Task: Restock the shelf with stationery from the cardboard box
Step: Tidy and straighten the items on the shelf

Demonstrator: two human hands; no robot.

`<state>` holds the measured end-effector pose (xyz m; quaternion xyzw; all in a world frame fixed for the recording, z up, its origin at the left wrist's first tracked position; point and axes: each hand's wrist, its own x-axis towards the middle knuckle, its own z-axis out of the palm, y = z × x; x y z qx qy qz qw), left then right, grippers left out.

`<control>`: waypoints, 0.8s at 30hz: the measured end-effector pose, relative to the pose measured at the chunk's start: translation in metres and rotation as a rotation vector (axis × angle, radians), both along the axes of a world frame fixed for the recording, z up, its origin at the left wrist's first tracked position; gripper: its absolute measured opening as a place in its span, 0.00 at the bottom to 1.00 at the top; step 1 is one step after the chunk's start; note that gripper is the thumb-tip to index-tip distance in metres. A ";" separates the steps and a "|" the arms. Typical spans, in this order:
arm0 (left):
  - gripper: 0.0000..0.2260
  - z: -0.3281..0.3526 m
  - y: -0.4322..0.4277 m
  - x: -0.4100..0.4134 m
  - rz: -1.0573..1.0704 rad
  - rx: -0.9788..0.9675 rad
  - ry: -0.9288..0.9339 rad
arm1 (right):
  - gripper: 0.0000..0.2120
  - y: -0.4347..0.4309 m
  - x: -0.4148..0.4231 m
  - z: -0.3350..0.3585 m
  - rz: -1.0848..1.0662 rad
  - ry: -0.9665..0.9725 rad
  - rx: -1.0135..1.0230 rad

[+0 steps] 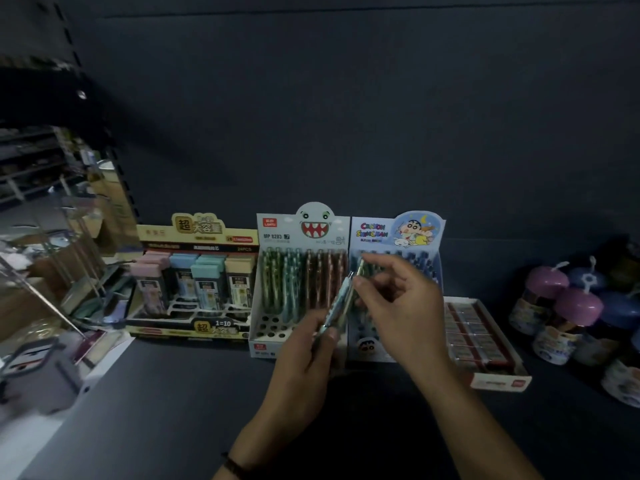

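Pinching one pencil (361,265) between thumb and fingertips, the right hand (401,306) holds it just above the bundle of pencils (337,304) that the left hand (304,362) clasps in a closed grip; both hover before the shark display box (277,230) on the shelf (194,393); its back rows are filled, several front holes (272,327) stand empty, so restocking looks partly done; the cardboard box is out of view.

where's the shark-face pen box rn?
Head view, centre of the shelf: the shark-face pen box stands between the yellow lead-refill box on its left and the Crayon Shin-chan box on its right.
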<state>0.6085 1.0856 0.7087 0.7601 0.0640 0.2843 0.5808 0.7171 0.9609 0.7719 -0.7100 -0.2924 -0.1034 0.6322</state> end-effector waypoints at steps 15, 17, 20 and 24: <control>0.16 -0.004 0.082 -0.038 0.488 -0.274 -0.189 | 0.12 0.105 -0.019 0.000 0.038 -0.256 -0.032; 0.13 -0.005 0.083 -0.040 0.464 -0.226 -0.211 | 0.11 0.114 -0.020 -0.005 0.032 -0.307 -0.072; 0.09 -0.002 0.081 -0.041 0.422 -0.166 -0.211 | 0.12 0.121 -0.024 -0.007 -0.007 -0.358 -0.101; 0.10 -0.002 0.083 -0.040 0.462 -0.191 -0.191 | 0.12 0.123 -0.025 -0.008 -0.052 -0.380 -0.124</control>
